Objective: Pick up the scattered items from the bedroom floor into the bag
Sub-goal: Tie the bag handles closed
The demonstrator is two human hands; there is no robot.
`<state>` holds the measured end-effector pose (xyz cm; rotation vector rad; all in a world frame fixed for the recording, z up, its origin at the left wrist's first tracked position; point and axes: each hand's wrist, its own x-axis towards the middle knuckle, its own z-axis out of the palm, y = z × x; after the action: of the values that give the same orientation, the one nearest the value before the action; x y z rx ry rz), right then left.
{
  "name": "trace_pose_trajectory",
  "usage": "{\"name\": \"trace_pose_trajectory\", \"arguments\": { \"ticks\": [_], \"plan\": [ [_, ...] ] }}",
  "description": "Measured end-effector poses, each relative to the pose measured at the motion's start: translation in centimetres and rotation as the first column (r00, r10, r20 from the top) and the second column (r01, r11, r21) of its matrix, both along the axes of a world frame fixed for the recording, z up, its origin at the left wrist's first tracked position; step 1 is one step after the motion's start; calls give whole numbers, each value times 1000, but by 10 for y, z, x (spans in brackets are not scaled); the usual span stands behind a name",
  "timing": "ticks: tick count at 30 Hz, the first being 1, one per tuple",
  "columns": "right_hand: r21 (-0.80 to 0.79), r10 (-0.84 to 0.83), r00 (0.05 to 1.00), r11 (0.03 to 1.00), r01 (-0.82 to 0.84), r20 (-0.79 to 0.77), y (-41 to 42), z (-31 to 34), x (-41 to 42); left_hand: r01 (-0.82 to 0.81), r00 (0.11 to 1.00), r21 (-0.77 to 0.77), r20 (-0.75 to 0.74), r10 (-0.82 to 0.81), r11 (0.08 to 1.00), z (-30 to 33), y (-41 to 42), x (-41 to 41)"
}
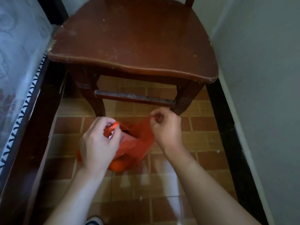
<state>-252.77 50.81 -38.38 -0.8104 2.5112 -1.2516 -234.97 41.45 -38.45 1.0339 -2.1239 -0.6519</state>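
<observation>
A red plastic bag (133, 146) sits on the tiled floor in front of a wooden chair. My left hand (99, 142) grips its left handle, and my right hand (165, 127) pinches its right handle. The two handles are pulled apart, so the bag's mouth gapes between my hands. The bag bulges at the bottom; what is inside cannot be made out. No loose items show on the floor around it.
A dark red wooden chair (134, 44) stands right behind the bag, its front rung just above my hands. A bed with a patterned cover (17, 70) runs along the left. A grey wall (263, 95) with a black skirting closes the right side.
</observation>
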Motion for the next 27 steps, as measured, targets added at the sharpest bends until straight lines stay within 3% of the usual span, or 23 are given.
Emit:
{"name": "trace_pose_trajectory", "arguments": {
  "ticks": [4,10,27],
  "plan": [
    [-15,-9,1000,1000,9,10,20,13,31,-23,996,32,92,20,999,21,7,24],
    [113,36,997,993,-43,65,49,76,62,-34,974,59,224,20,998,88,10,64],
    [91,31,993,995,-41,110,79,393,98,-141,984,230,136,112,963,381,42,94]
  ]
}}
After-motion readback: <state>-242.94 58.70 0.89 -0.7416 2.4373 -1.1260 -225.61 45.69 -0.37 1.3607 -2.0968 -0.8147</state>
